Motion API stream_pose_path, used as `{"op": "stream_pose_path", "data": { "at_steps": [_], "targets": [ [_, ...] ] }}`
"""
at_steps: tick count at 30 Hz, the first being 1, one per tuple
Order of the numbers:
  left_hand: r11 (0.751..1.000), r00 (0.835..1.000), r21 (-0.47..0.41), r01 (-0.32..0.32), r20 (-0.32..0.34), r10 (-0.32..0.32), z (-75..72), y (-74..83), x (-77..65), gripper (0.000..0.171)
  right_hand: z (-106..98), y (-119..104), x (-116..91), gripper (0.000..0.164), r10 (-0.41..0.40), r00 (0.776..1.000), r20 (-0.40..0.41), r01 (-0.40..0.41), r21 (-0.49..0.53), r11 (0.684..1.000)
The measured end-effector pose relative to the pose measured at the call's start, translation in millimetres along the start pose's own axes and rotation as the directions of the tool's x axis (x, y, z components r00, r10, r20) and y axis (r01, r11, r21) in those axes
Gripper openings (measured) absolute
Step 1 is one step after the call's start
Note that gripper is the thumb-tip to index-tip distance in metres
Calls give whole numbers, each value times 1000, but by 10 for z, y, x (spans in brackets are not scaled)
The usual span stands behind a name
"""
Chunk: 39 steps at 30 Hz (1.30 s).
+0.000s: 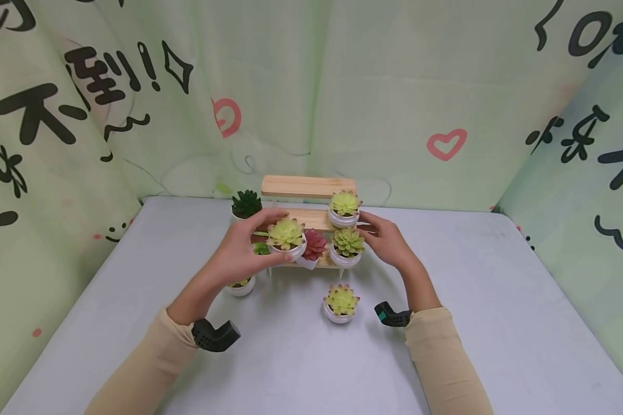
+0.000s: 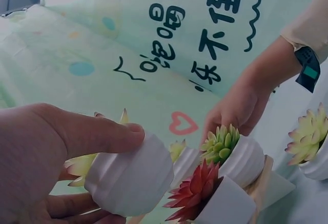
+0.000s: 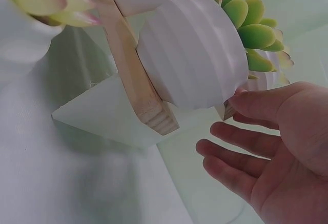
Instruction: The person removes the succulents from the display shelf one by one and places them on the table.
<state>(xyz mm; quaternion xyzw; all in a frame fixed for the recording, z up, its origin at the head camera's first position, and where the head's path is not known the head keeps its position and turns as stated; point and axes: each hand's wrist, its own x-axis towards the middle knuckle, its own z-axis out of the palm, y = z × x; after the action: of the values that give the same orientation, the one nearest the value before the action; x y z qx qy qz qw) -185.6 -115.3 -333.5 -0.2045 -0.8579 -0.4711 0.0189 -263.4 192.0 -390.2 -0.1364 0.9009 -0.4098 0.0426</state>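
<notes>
My left hand (image 1: 245,245) grips a yellow-green succulent in a white ribbed pot (image 2: 130,175), thumb on one side and fingers on the other, in front of the tiered wooden stand (image 1: 308,185). Beside the stand's right end is my right hand (image 1: 389,236), fingers loosely extended. In the right wrist view its thumb tip lies right at a white pot (image 3: 195,55) with a green succulent (image 1: 348,242) on the lowest tier. Above that, another potted yellow-green succulent (image 1: 345,207) sits on the middle tier. A red succulent (image 1: 314,245) stands between the hands, partly covered by the held pot.
On the table (image 1: 498,323), one potted succulent (image 1: 341,302) stands before the stand and another (image 1: 241,286) is partly behind my left wrist. A dark green succulent (image 1: 246,204) is at the stand's left. A printed curtain (image 1: 374,104) hangs behind.
</notes>
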Motion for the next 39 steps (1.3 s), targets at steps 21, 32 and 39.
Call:
{"op": "stream_pose_path", "data": {
  "at_steps": [21, 32, 39],
  "targets": [
    [1000, 999, -17, 9, 40, -8, 90, -62, -176, 70, 7, -1, 2, 53, 7, 1000, -2, -7, -5, 1000],
    [999, 996, -21, 28, 82, -26, 178, -75, -223, 68, 8, -2, 5, 53, 7, 1000, -5, -7, -11, 1000],
    [1000, 995, 5, 28, 100, -28, 223, -78, -276, 68, 1, -17, -2, 52, 3, 1000, -4, -3, -10, 1000]
  ]
}}
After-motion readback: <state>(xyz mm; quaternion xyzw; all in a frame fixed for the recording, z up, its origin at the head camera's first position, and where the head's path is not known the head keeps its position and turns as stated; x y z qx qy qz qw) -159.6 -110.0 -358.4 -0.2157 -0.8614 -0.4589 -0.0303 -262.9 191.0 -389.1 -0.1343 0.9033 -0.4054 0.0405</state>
